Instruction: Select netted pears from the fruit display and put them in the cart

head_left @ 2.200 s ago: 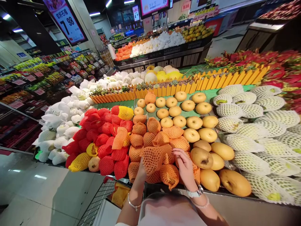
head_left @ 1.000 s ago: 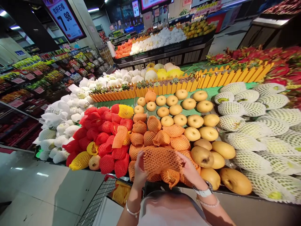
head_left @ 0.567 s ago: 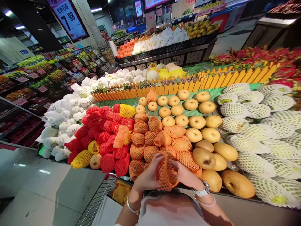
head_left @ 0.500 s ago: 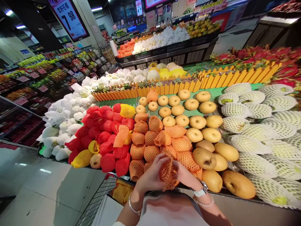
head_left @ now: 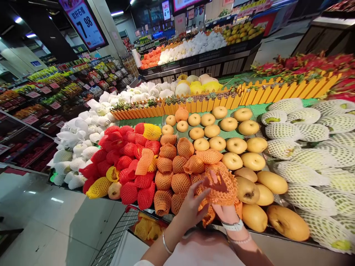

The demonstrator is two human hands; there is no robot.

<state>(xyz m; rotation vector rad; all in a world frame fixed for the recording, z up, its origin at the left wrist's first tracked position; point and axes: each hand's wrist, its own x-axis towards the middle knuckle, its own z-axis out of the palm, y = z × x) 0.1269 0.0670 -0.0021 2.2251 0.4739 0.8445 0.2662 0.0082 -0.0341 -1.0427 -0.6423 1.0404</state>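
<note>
An orange foam net sleeve [head_left: 229, 186] is stretched around my right hand [head_left: 222, 210], whose fingers show partly through the mesh. No fruit can be made out inside it. Just left of the net, my left hand [head_left: 190, 208] has its fingers spread, with the tips close to the mesh; whether they touch it I cannot tell. Below both hands lie brown pears in orange foam nets [head_left: 172, 183]. Bare round pears [head_left: 232, 161] rest to the right, and a larger one with a dark dent [head_left: 246, 190] sits beside my right hand.
Fruit in red nets [head_left: 129, 192] lies to the left, white-netted fruit [head_left: 310, 184] to the right. An orange picket edging [head_left: 199, 107] runs behind the pears. At the near edge stands a wire shopping cart [head_left: 115, 227] with yellow netted fruit [head_left: 148, 229] in it.
Both hands were together around the orange net near my body. Now my right hand has moved forward and right with the net spread over it, while my left hand has come away, fingers opened.
</note>
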